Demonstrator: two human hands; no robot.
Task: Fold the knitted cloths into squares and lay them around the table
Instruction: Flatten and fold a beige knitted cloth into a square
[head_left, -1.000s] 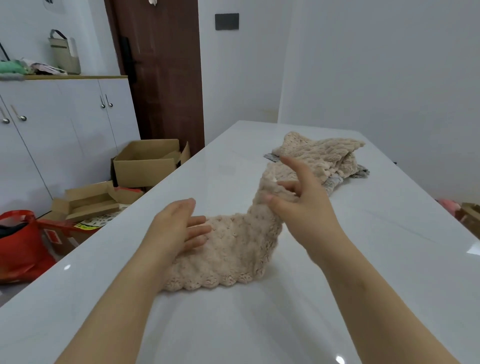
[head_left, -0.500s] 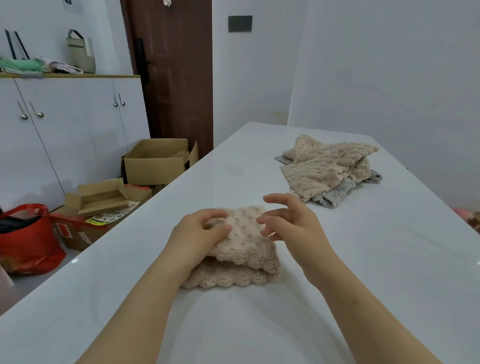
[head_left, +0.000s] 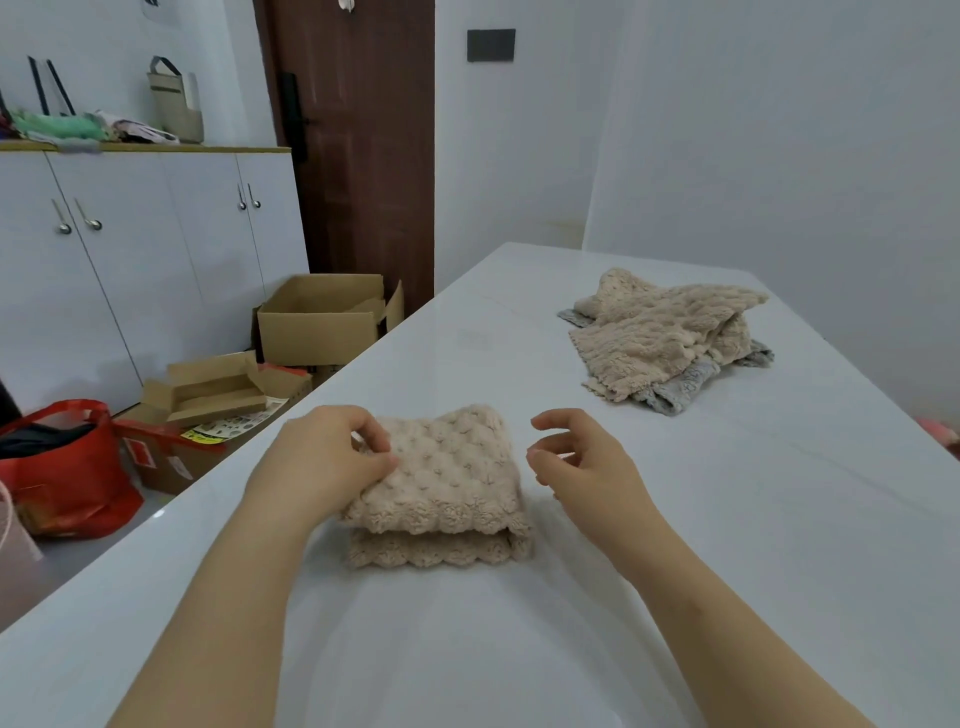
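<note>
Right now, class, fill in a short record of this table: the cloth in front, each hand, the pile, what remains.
folded cloth: beige, roughly square, flat on the table
left hand: grips the cloth's left edge
right hand: beside the cloth, apart from it, holds nothing
pile: unfolded beige cloths over a grey cloth, farther back on the right
remaining: fold the pile

The left hand (head_left: 317, 467) and right hand (head_left: 592, 470) are bare, as are the left forearm (head_left: 223, 597) and right forearm (head_left: 691, 597).
</note>
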